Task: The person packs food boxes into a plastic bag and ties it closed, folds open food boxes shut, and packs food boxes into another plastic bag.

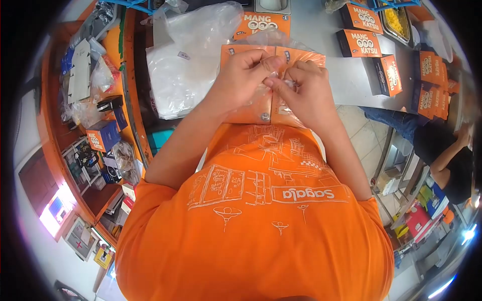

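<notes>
Right in front of my body, a clear plastic bag [314, 56] surrounds orange boxes [243, 117] lying side by side on the steel table. My left hand [246, 72] pinches the gathered plastic above them, thumb against fingers. Close beside it, my right hand [307, 88] is also closed on the bag's plastic, with its thumb pointing toward the left thumb. The fingers hide part of the gathered plastic, so I cannot see whether it is knotted. To the left lies a pile of clear plastic bags [173, 83].
Another orange box [261, 22] stands behind the bag. Several black-and-orange boxes [359, 43] sit on the steel table [321, 30] at right, near a tray of yellow food [396, 22]. Cluttered shelves [103, 135] run along the left. A person [442, 155] stands at right.
</notes>
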The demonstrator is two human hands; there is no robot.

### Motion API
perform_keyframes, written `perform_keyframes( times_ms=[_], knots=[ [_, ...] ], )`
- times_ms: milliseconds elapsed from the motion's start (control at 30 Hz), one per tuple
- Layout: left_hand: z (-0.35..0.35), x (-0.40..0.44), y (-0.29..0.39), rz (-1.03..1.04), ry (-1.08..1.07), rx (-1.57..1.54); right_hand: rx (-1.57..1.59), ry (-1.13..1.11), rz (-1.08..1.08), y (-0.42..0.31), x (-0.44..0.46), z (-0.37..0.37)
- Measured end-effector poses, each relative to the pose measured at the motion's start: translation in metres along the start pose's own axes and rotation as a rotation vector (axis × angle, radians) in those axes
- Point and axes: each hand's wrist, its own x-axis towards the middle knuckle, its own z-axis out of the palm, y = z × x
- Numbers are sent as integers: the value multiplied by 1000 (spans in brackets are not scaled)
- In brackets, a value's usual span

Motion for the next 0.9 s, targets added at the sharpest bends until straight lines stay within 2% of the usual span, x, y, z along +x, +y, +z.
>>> perform_keyframes(
  times_ms=[67, 133, 200, 233, 300, 333, 400, 467, 533, 567, 600, 633, 700, 833, 900],
  knots=[
    [-11, 2, -3, -23, -43, 73, -96, 16, -52, 4, 2, 3],
    [-15, 2, -7, -43, -94, 146, -198, 187, -252, 13, 2, 11],
    [-13, -1, -9, 106, -135, 183, -219, 226, -272, 18, 1, 17],
    [-11, -3, -8, 113, -137, 186, -238, 258, -299, 21, 2, 20],
    [-5, -10, -7, 169, 35, 401, -249, 293, -291, 23, 2, 27],
    [-2, -15, -6, 169, 33, 405, -258, 322, -278, 23, 2, 29],
    [2, -21, -7, 268, 182, 718, -247, 337, -264, 21, 0, 30],
    [1, -21, -11, 313, 176, 706, -236, 349, -249, 20, -2, 28],
    [-6, -22, -10, 358, 168, 693, -219, 238, -304, 21, -4, 14],
    [-17, -25, -5, 341, 20, 548, -218, 240, -302, 21, -6, 3],
    [-22, -25, 3, 321, -126, 400, -121, 95, -329, 20, -9, -11],
    [-19, -27, 15, 319, -128, 400, -22, -51, -354, 18, -10, -22],
    [-8, -36, 43, 650, -124, 1204, -110, -104, -416, 10, -10, -40],
    [-37, -24, 36, 636, -270, 1269, -233, -191, -507, 16, -16, -52],
    [-54, -25, 15, 462, -210, 1223, -168, -226, -439, 34, -23, -53]
  ],
)
